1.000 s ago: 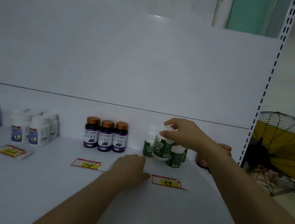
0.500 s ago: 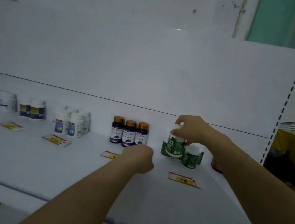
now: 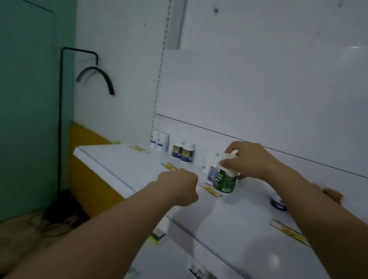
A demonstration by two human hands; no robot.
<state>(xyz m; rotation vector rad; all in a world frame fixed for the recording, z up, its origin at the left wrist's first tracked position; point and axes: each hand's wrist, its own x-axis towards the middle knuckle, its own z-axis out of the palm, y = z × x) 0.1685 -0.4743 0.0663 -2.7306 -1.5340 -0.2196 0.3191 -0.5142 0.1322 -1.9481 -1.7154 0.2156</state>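
My right hand point(image 3: 248, 161) grips a white bottle with a green label point(image 3: 225, 178) by its top and holds it just above the white shelf point(image 3: 128, 169). My left hand point(image 3: 178, 186) hovers to the left of the bottle with its fingers curled into a loose fist and nothing in it. Behind the held bottle stand white bottles with blue labels point(image 3: 209, 168), partly hidden by it.
Two navy-and-gold bottles point(image 3: 182, 152) and two white bottles point(image 3: 159, 140) stand at the shelf's back left. Yellow price tags point(image 3: 212, 190) lie on the shelf. A dark bottle point(image 3: 278, 203) peeks from behind my right forearm. A black metal stand point(image 3: 60, 110) rises by the green wall.
My right hand has lifted the green-label bottle off its group and carried it left along the shelf. My view has swung left, and my left hand has stayed curled beside the bottle.
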